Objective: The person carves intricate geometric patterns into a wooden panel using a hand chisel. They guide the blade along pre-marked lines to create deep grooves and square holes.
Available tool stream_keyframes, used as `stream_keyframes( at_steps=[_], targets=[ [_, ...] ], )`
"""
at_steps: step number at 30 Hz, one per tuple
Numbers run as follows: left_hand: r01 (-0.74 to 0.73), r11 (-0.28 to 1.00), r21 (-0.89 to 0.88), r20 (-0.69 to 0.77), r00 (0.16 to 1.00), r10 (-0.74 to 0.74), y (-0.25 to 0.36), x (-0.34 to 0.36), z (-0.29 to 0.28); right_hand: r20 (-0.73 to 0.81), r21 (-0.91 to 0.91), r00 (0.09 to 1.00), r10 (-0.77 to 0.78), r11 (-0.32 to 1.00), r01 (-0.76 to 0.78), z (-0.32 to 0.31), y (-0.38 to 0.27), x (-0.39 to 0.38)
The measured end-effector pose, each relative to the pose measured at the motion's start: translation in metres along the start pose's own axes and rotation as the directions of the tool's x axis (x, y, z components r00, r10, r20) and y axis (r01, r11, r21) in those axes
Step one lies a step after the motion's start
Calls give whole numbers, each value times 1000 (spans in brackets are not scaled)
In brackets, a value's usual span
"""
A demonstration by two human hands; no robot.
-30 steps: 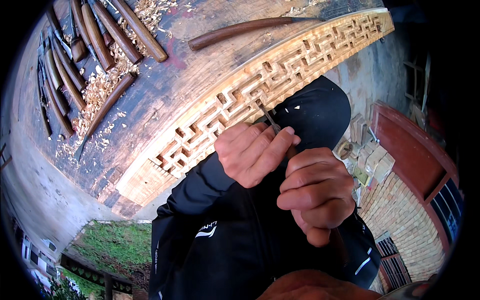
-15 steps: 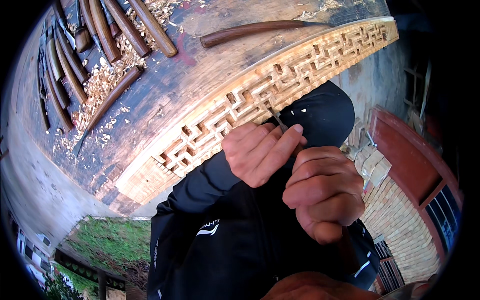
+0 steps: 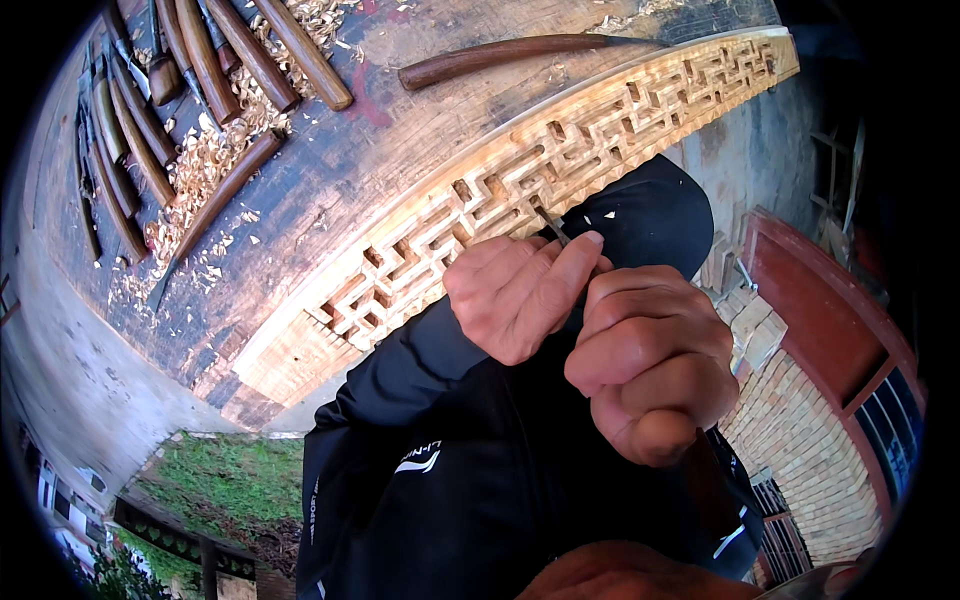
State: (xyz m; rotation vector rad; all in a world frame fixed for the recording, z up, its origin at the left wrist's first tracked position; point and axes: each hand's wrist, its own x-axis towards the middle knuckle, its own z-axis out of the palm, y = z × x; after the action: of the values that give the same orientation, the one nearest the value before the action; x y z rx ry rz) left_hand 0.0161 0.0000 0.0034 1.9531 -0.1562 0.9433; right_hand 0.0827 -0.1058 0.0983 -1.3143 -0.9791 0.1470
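A long pale wooden board (image 3: 480, 150), carved with an angular lattice pattern of grooves, lies along the near edge of the workbench. The thin metal blade of a chisel (image 3: 551, 226) meets the carving near the board's middle, at its near side. My left hand (image 3: 515, 300) is closed around the blade's lower part, thumb side toward the right. Just to the right and nearer my body, my right hand (image 3: 650, 360) is wrapped in a fist around the same tool. Most of its handle is hidden by my fingers; a dark brown length shows below the fist.
Several wooden-handled chisels (image 3: 205, 65) lie at the workbench's (image 3: 330, 180) far left among curled shavings (image 3: 205, 180). One more chisel (image 3: 500, 57) rests beyond the board. Grass (image 3: 225, 490) lies at lower left, and stacked bricks (image 3: 800, 440) at right.
Both hands have shifted slightly up toward the board, the right one most. The chisel's tip stays at the same part of the carving, and both grips are kept.
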Motion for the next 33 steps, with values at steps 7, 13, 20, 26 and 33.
stream_keyframes(
  at_steps=[7,13,20,26,33],
  targets=[
    [2,998,68,37,999,-4,4,1,2,16,148,999,-39,988,36,-21,7,-3],
    [-8,1000,20,25,1000,8,2,-2,0,204,193,976,-80,980,40,-29,4,13],
    [-88,996,-22,-85,993,86,1,-4,8,-52,-19,996,-66,998,65,-11,-27,-6],
    [-95,995,35,-7,995,96,0,-5,1,6,-40,999,-51,998,51,-11,-24,5],
    [-70,997,35,-21,997,71,0,-10,0,34,-10,997,-66,998,66,-8,-17,8]
  ],
)
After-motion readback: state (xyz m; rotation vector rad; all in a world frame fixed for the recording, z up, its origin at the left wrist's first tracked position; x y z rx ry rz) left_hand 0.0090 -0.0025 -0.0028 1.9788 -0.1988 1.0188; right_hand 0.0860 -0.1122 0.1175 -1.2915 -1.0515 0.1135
